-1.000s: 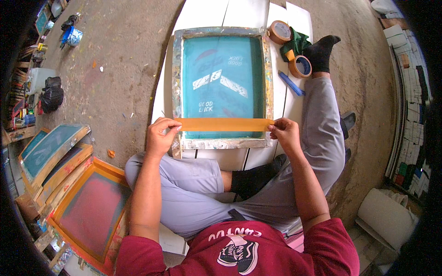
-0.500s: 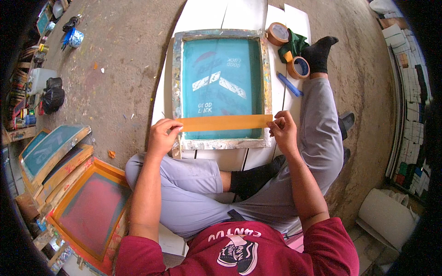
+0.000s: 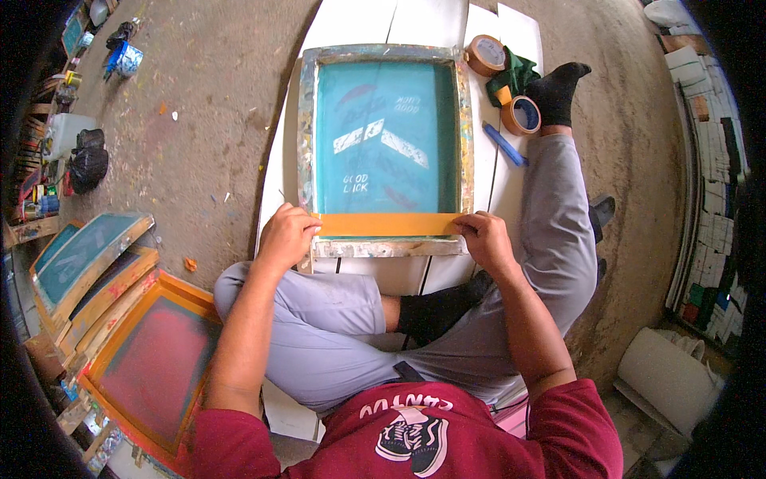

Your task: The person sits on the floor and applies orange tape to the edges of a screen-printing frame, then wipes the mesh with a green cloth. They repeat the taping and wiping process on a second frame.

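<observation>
A strip of brown tape (image 3: 388,225) stretches flat between my hands, along the near edge of the teal mesh. My left hand (image 3: 289,233) pinches its left end at the frame's left side. My right hand (image 3: 483,238) pinches the other end near the right side. Under the strip lies a silk-screen frame (image 3: 306,128), its wooden border stained with paint. White stencil shapes and lettering show on the mesh (image 3: 383,172). Whether the strip touches the mesh along its whole length, I cannot tell.
White boards (image 3: 499,188) lie beneath the frame. Right of it are a tape roll (image 3: 486,54), another roll (image 3: 520,116), a dark green cloth (image 3: 517,72) and a blue cutter knife (image 3: 504,145). More screen frames (image 3: 152,375) lean at my left. My black-socked foot (image 3: 558,92) rests beside the rolls.
Both hands have moved the tape strip nearer to me, toward the frame's near bar. My right hand has come inward and lower, and the strip's right end now sits within the frame.
</observation>
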A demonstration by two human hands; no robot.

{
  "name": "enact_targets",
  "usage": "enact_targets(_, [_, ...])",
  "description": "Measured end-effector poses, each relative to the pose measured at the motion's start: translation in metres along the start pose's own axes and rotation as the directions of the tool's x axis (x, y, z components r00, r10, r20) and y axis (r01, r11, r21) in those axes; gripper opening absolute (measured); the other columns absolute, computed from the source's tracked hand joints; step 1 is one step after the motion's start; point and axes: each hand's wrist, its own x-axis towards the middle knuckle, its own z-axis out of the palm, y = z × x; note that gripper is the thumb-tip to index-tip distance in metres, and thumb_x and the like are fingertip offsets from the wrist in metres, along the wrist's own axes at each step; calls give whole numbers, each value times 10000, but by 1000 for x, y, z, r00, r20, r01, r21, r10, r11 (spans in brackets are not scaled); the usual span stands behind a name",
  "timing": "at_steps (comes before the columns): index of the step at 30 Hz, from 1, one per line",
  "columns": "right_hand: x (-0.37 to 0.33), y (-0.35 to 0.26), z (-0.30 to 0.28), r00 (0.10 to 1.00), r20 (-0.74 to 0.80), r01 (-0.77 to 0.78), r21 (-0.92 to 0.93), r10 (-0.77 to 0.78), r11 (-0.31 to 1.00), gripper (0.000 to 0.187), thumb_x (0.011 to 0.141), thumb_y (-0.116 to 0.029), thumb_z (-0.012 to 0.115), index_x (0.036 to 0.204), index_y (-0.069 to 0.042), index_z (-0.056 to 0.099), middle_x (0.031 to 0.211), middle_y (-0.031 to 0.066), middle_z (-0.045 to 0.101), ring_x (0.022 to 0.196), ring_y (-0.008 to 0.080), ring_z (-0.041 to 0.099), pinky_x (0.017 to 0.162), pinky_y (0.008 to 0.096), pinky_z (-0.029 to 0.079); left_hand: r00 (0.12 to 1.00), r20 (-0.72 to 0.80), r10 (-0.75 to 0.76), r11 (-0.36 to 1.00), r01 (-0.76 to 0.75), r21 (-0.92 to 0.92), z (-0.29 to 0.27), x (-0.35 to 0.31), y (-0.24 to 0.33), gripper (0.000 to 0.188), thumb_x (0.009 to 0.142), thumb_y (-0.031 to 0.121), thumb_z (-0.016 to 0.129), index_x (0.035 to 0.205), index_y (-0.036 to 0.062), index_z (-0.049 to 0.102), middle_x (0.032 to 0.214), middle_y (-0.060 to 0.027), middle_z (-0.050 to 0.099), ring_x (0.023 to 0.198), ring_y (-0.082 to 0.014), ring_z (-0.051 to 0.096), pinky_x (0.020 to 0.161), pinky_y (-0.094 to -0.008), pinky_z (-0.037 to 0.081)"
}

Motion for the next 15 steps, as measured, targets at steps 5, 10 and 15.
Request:
enact_targets(5, [0,-10,2,995,75,-51,-112,59,992,161,881,-97,731,1017,-79,815,928,158,744,860,377,726,778,440,572,995,96,-19,997,13,70,-5,3,3,119,824,117,778,920,62,821,887,-111,748,890,-320,638,827,-431,531])
enact_targets(10, [-1,-21,2,986,144,-42,-268,83,962,186,897,-129,699,1028,-158,828,935,109,744,857,365,720,771,448,577,984,177,-34,982,0,189,-7,1,9,79,822,123,790,881,114,841,865,-59,758,898,-283,634,837,-387,541])
enact_targets(15, [0,-26,3,975,186,-40,-406,125,913,206,892,-161,702,1049,-199,829,937,95,734,856,349,723,759,453,582,980,196,-31,962,-24,273,1,1,11,87,819,114,783,879,125,845,855,-51,752,939,-269,631,833,-405,522])
